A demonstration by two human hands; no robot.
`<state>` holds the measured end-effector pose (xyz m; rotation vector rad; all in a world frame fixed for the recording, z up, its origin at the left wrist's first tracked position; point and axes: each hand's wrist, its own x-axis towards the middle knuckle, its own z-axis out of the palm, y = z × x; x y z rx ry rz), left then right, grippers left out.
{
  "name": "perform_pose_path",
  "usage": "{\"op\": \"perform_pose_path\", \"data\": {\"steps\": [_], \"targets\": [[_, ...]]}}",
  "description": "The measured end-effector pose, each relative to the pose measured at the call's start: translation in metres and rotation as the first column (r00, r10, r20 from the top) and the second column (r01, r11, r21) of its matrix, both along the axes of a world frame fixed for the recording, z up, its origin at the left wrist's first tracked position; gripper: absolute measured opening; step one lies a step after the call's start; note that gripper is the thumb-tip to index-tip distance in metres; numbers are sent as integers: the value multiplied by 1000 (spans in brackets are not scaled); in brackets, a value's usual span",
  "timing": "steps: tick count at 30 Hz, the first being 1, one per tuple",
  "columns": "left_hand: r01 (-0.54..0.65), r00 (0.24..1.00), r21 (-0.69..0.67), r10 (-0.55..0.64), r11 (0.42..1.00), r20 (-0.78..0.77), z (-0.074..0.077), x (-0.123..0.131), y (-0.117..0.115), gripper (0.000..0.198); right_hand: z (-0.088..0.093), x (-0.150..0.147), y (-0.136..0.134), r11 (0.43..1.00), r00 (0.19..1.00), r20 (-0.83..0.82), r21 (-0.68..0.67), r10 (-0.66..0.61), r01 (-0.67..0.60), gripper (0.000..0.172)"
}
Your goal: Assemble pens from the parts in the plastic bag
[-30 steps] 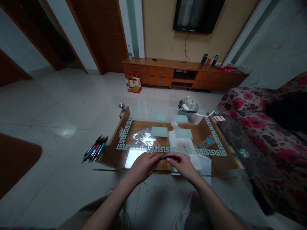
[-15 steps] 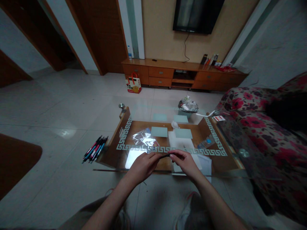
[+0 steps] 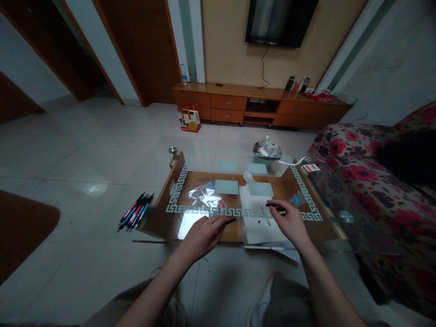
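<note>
Holding a slim dark pen-like piece (image 3: 231, 221), the left hand (image 3: 202, 236) is positioned over the near edge of the glass tabletop (image 3: 204, 164), with the fingers closed around the rear portion and the narrow end projecting toward the right hand (image 3: 290, 223). The right hand grips a short black piece (image 3: 271, 205) between thumb and fingertips; the exact form of this piece is too small to determine. The two held pieces are apart from each other, with a visible gap between the hands. The right hand is located above a white stack (image 3: 254, 232) seen at the shelf area, and a small dark speck (image 3: 259, 222) shows against the white surface beneath it. At the left end of the tabletop, a group of pens (image 3: 134, 213) lies side by side in a slanted cluster, well apart from both hands; blue, red and black barrels are visible. Under the glass, clear plastic packaging (image 3: 204, 195) rests on the wooden shelf (image 3: 229, 236), beyond the left hand. A blue bottle cap (image 3: 296, 200) shows just beyond the right hand, the remainder of the bottle being partly hidden. A frosted key-pattern border (image 3: 235, 212) runs across the glass beyond the left hand.
</note>
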<state>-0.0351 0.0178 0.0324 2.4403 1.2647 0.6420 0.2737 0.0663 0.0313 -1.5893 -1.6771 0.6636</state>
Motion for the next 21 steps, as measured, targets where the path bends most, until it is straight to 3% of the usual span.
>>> {"op": "perform_pose_path", "data": {"steps": [3, 7, 12, 21], "targets": [[-5, 1000, 9, 5, 1000, -5, 1, -1, 0, 35, -7, 20, 2, 999, 974, 226, -29, -17, 24, 33], [4, 1000, 15, -3, 1000, -30, 1, -1, 0, 40, -19, 22, 1, 992, 909, 411, -126, 74, -24, 23], [2, 1000, 7, -2, 1000, -14, -1, -1, 0, 39, -29, 11, -1, 975, 863, 475, -205, 174, -83, 20], [-2, 1000, -28, 1, 1000, -20, -3, -1, 0, 33, -35, 2, -5, 950, 831, 504, -298, 235, -87, 24]]}}
